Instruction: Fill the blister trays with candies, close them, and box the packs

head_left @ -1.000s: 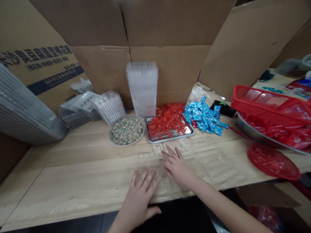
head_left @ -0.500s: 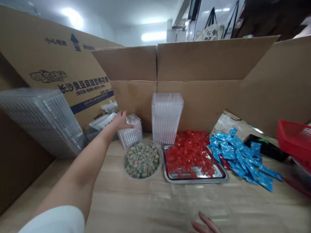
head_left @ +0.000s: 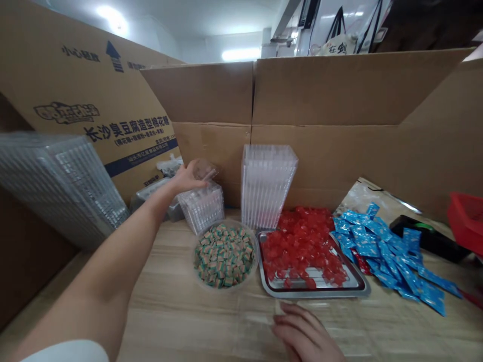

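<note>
Left arm outstretched toward far desk edge; left hand half-closed, pinching clear plastic blister tray just above stack of blister trays. Right hand loosely curled over clear plastic sheet at near desk edge; grip unclear. Carton flap printed 长沙臭豆腐造型棉花糖.

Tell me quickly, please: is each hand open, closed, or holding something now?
Left hand: closed, seems to hold a clear plastic tray.
Right hand: partly open, resting on a clear plastic sheet, no firm grip seen.
</note>
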`<act>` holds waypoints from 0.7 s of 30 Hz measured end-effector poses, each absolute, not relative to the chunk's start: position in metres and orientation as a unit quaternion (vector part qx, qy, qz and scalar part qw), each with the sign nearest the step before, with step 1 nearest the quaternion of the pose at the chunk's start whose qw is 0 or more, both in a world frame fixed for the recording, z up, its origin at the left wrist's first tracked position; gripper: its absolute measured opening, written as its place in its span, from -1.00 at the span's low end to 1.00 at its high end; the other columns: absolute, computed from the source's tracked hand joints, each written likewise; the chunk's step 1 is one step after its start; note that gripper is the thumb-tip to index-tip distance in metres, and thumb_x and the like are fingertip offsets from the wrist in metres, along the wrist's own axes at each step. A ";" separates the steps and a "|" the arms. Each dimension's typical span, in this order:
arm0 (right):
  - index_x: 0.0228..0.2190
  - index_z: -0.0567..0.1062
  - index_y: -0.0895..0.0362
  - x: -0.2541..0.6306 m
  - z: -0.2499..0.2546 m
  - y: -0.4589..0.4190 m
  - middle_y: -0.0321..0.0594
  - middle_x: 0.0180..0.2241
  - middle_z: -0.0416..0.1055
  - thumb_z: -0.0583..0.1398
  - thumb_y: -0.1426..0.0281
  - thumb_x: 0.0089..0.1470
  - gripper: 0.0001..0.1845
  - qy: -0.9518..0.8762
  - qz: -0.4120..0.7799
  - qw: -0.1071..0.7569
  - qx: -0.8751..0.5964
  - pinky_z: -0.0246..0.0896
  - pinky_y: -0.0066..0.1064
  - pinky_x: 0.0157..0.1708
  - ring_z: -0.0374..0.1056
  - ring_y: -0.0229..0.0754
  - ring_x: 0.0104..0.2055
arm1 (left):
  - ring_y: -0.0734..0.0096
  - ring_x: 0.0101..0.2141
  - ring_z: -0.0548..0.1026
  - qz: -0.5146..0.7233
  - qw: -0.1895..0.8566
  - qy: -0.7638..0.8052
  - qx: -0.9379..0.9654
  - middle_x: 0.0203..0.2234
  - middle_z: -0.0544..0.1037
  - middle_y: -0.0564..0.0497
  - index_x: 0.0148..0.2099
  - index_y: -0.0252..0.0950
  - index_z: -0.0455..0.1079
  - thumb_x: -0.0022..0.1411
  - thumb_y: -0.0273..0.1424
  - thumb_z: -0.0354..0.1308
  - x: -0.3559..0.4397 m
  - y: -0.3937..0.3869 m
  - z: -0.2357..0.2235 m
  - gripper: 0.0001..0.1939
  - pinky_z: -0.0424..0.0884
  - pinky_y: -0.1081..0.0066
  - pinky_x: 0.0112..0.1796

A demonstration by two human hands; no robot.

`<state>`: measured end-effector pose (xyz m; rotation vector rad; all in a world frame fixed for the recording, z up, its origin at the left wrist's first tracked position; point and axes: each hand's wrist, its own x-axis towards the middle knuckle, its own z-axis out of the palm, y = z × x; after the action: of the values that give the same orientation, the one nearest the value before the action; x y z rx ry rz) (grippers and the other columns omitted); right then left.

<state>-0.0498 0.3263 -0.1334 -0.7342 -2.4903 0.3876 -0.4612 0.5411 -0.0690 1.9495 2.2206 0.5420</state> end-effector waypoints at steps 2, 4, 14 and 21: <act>-0.13 0.43 0.04 -0.073 -0.114 0.335 -0.20 -0.21 0.50 0.08 0.61 0.00 -0.60 -0.900 0.178 0.265 -0.297 0.38 -0.47 -0.16 0.42 -0.22 -0.11 | -0.08 0.08 0.24 0.218 0.070 0.697 0.679 0.08 0.20 -0.27 0.32 -0.29 -0.21 -0.06 0.01 0.19 -0.456 0.513 -0.053 0.04 0.22 0.04 0.02; -0.15 0.44 0.05 -0.091 -0.103 0.344 -0.17 -0.20 0.48 0.06 0.58 0.05 -0.65 -0.877 0.224 0.275 -0.325 0.36 -0.46 -0.16 0.41 -0.24 -0.13 | -0.01 0.05 0.28 0.240 0.081 0.645 0.721 0.10 0.19 -0.27 0.32 -0.29 -0.20 -0.02 -0.02 0.18 -0.448 0.464 -0.045 0.00 0.23 0.03 0.02; -0.26 0.49 0.12 -0.113 -0.115 0.352 -0.20 -0.26 0.49 0.06 0.50 0.10 -0.77 -0.832 0.308 0.258 -0.381 0.28 -0.34 -0.17 0.39 -0.20 -0.19 | -0.03 0.15 0.19 0.068 0.186 0.643 0.740 0.14 0.24 -0.09 0.28 0.06 -0.07 -0.30 -0.09 0.33 -0.349 0.204 -0.155 0.08 0.15 0.03 0.13; -0.22 0.46 0.11 -0.084 -0.125 0.296 -0.19 -0.24 0.46 0.05 0.53 0.11 -0.76 -0.850 0.308 0.200 -0.378 0.25 -0.32 -0.13 0.35 -0.20 -0.16 | 0.01 0.24 -0.01 0.031 0.106 0.608 0.786 0.27 0.03 -0.09 0.28 -0.05 -0.02 0.02 -0.39 0.17 -0.343 0.210 -0.184 -0.22 -0.08 -0.09 0.15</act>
<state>-0.0838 0.2957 -0.1251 -1.0558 -2.3764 0.8623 -0.3433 0.2096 -0.1843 2.3161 1.7917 0.0925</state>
